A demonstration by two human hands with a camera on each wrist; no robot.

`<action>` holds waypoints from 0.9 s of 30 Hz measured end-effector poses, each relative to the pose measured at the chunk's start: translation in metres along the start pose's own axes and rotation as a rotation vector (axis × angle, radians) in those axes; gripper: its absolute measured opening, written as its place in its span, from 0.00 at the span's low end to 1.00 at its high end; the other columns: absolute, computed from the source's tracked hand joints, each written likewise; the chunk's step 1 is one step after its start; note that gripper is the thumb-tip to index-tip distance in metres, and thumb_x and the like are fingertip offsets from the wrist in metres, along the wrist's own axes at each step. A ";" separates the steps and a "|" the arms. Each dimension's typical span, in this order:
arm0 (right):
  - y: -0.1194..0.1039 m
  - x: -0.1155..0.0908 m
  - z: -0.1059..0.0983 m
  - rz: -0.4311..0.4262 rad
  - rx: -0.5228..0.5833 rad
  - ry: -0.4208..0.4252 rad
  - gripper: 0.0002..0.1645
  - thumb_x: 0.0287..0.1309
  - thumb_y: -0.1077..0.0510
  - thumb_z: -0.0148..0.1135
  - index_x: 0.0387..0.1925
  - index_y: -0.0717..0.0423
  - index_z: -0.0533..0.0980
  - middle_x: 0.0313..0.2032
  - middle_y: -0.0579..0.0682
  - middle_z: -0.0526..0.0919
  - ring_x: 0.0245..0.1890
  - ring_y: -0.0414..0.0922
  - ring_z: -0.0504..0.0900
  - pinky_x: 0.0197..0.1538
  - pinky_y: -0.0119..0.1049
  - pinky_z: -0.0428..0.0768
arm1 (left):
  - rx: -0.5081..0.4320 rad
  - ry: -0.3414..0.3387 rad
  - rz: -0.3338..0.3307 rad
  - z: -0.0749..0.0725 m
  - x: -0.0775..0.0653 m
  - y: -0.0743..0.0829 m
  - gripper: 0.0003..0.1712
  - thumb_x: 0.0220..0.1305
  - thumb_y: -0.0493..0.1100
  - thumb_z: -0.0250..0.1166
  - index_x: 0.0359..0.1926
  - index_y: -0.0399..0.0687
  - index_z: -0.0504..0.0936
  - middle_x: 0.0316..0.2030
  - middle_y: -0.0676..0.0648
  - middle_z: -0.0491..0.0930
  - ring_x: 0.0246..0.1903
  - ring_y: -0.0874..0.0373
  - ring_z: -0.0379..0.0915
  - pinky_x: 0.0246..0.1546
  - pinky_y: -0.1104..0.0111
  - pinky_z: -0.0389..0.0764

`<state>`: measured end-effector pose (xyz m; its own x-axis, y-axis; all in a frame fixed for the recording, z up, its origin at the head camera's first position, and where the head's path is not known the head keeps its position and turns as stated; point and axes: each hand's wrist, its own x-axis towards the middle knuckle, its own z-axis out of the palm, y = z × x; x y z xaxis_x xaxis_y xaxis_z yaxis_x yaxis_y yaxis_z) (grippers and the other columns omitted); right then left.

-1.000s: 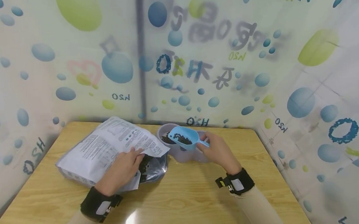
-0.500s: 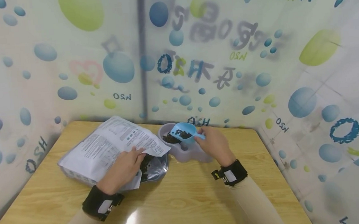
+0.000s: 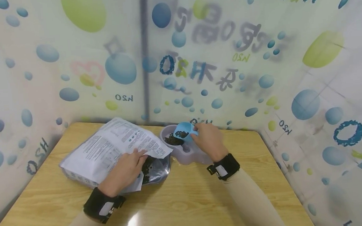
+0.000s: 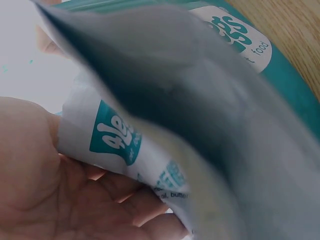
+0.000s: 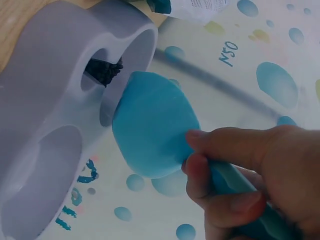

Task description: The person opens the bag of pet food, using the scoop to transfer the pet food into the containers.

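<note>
My right hand (image 3: 210,140) grips the handle of a light blue scoop (image 5: 155,122), which bears dark kibble in the head view. The scoop is over the left hollow of a lavender double pet bowl (image 3: 185,157), where more kibble (image 3: 171,140) lies. In the right wrist view the scoop's underside faces the camera. A white pet food bag (image 3: 104,146) lies on its side at the left. My left hand (image 3: 122,173) holds the upper edge of its mouth, fingers curled at the flap in the left wrist view. Dark kibble shows inside the bag's mouth.
Everything stands on a wooden table (image 3: 187,203). Behind it and on both sides rise walls (image 3: 130,109) with blue and green bubble prints, close to the bowl and the bag. The bag's mouth adjoins the bowl's left side.
My right hand has moved left and slightly away from me, bringing the scoop further over the bowl's left hollow. The scoop's handle has turned. My left hand and the bag have stayed in place.
</note>
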<state>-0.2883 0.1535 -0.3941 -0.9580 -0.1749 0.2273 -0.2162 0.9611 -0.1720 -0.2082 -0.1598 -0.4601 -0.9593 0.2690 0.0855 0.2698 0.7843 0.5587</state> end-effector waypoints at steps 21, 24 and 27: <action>-0.022 0.010 0.002 0.037 -0.093 0.062 0.16 0.74 0.51 0.82 0.59 0.48 0.94 0.51 0.52 0.99 0.45 0.53 0.97 0.42 0.55 0.95 | 0.023 -0.002 0.010 0.000 0.001 -0.001 0.28 0.95 0.47 0.52 0.78 0.34 0.82 0.78 0.16 0.72 0.56 0.38 0.86 0.44 0.51 0.86; -0.022 0.010 0.001 0.037 -0.087 0.066 0.16 0.74 0.51 0.82 0.59 0.47 0.94 0.51 0.52 0.99 0.45 0.54 0.97 0.42 0.56 0.95 | 0.023 0.000 0.011 0.000 0.001 0.000 0.28 0.95 0.47 0.52 0.78 0.34 0.82 0.78 0.16 0.72 0.59 0.36 0.87 0.47 0.49 0.87; -0.023 0.009 0.001 0.032 -0.092 0.069 0.16 0.74 0.51 0.82 0.59 0.47 0.94 0.51 0.52 0.99 0.44 0.55 0.97 0.42 0.56 0.95 | 0.026 0.005 0.014 0.000 0.001 0.000 0.28 0.95 0.47 0.52 0.78 0.33 0.82 0.78 0.17 0.72 0.68 0.31 0.86 0.55 0.43 0.88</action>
<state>-0.2922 0.1299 -0.3893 -0.9481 -0.1317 0.2893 -0.1645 0.9821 -0.0918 -0.2088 -0.1601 -0.4600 -0.9558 0.2773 0.0973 0.2852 0.7949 0.5355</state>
